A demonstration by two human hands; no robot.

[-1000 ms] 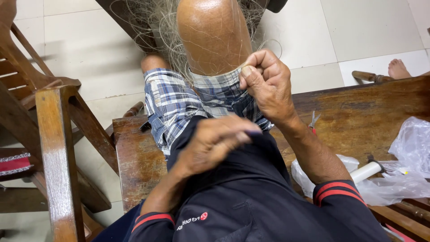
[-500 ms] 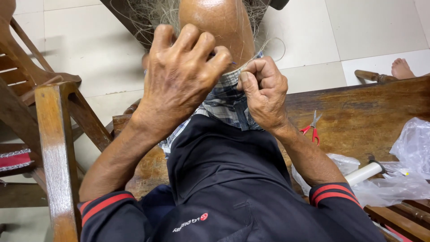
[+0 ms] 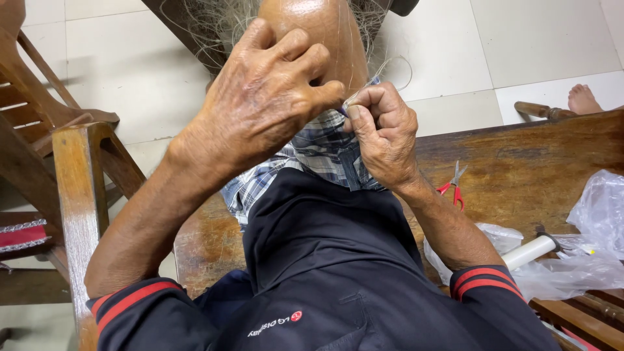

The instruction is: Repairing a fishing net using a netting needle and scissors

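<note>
Both my hands meet at my raised knee (image 3: 325, 39), twisting pale fibre (image 3: 383, 65).

My right hand (image 3: 383, 140) is pinched shut on the fibre, thumb and forefinger pressed at the knee's side, just above the checked cloth (image 3: 318, 153); a thin loop of it arcs up past my knuckles; my left hand (image 3: 266, 97) lies over the knee with its 4 fingers spread, thumb tip touching the same pinch, and I cannot tell whether it truly holds the strand; loose fibres fan out beyond the knee; as I judge it, a slack pinch could let the twist unwind, and a hard tug could snap the strand or snag those loose hairs; scissors (image 3: 453, 185) lie apart on the bench (image 3: 520, 162).
</note>
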